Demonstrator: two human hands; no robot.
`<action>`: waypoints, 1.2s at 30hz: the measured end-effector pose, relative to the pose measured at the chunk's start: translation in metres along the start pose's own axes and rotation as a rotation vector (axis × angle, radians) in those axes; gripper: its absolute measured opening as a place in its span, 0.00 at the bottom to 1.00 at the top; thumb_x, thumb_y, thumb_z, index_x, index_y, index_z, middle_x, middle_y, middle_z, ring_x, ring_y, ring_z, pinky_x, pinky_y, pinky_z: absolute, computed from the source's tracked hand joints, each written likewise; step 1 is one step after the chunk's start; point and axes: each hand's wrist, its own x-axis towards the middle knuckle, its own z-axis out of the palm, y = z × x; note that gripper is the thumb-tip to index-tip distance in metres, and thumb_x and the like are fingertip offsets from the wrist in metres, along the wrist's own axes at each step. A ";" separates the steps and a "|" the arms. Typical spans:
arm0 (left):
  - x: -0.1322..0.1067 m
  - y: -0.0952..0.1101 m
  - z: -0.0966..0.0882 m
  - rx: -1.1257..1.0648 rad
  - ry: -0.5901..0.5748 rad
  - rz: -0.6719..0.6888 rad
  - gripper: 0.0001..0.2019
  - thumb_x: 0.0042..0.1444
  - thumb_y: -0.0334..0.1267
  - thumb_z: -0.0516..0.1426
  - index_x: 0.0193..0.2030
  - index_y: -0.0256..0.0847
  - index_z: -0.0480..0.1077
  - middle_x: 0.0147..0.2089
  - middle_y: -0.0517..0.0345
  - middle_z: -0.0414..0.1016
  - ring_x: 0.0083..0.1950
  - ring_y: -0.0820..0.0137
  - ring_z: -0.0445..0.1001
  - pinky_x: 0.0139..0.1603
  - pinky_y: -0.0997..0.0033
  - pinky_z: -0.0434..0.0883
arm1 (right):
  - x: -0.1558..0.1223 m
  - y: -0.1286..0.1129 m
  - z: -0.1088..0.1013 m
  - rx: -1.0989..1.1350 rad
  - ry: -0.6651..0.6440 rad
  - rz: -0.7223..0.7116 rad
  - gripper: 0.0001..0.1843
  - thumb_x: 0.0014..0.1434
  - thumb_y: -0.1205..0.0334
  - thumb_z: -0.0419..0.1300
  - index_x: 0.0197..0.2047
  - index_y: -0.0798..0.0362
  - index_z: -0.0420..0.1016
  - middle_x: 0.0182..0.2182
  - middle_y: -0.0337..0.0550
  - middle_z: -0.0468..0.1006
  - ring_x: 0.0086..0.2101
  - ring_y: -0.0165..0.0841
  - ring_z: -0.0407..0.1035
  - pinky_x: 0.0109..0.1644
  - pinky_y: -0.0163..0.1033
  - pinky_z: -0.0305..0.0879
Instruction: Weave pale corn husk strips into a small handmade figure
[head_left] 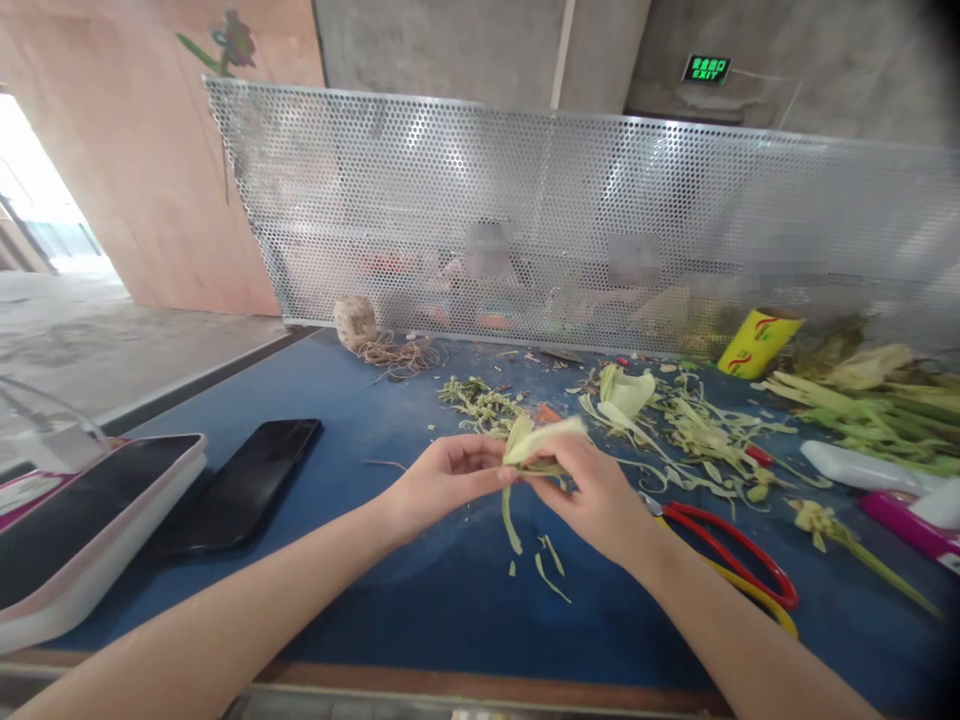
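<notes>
Over the middle of the blue table, both my hands grip a pale green corn husk point(544, 440). My left hand point(450, 480) pinches its left part between thumb and fingers, and my right hand point(596, 485) is closed on the right part. A thin strip of husk hangs down below the fingers. Under my hands lie a few narrow husk shreds point(551, 570). Just right of my right wrist are scissors point(750, 550) with red and yellow handles, partly hidden by the arm. Torn husk strips point(701, 430) and a wider husk piece point(626, 395) lie behind my right hand.
Two phones, a black one point(247, 485) and one in a pale case point(97, 530), lie left. A twine ball point(355, 322) stands at the back by a perforated metal screen point(480, 200). At right are a yellow roll point(759, 343), husk stalks point(862, 410) and a magenta object point(911, 525).
</notes>
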 end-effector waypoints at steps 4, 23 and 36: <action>0.001 -0.002 -0.004 0.084 0.086 0.033 0.12 0.40 0.41 0.62 0.29 0.34 0.74 0.30 0.54 0.76 0.31 0.69 0.72 0.33 0.72 0.68 | 0.000 -0.001 -0.006 0.108 -0.107 -0.009 0.10 0.51 0.70 0.54 0.38 0.48 0.62 0.36 0.42 0.69 0.38 0.34 0.63 0.46 0.43 0.59; 0.002 -0.004 -0.006 0.628 0.081 0.210 0.06 0.45 0.32 0.57 0.31 0.37 0.73 0.31 0.57 0.73 0.30 0.73 0.67 0.29 0.76 0.63 | 0.007 0.009 0.009 0.554 -0.177 0.525 0.09 0.49 0.60 0.59 0.34 0.55 0.67 0.31 0.41 0.74 0.33 0.31 0.69 0.38 0.37 0.64; -0.001 -0.007 -0.002 0.696 0.177 0.238 0.20 0.44 0.28 0.55 0.47 0.42 0.64 0.23 0.68 0.63 0.25 0.76 0.63 0.29 0.76 0.61 | 0.007 0.002 0.012 0.426 -0.151 0.458 0.06 0.49 0.64 0.58 0.32 0.54 0.73 0.30 0.40 0.76 0.32 0.31 0.70 0.37 0.34 0.65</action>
